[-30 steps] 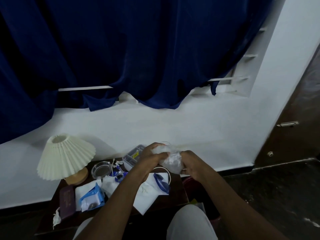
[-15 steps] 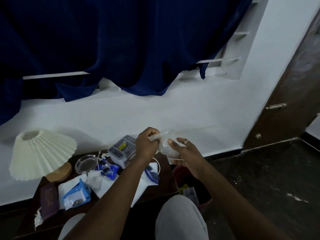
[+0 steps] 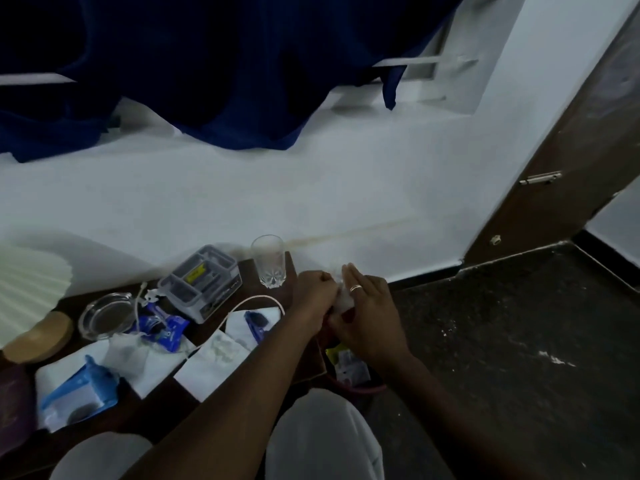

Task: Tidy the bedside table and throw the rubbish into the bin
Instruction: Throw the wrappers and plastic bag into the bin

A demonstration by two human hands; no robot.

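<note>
Both my hands meet just right of the dark bedside table, above the red bin on the floor. My left hand is a fist gripping a crumpled clear plastic wrapper. My right hand, with a ring, presses flat against the same wrapper from the right. The bin holds a few scraps and is mostly hidden by my right wrist. On the table lie white tissues, a blue wrapper and a blue packet.
A drinking glass stands at the table's back right corner, beside a clear plastic box. A glass ashtray, a lamp with pleated shade and blue glasses share the table. A brown door is on the right.
My hands have come down and to the right with the plastic wrapper, from over the table to above the bin. The view has swung right and down, uncovering the glass.
</note>
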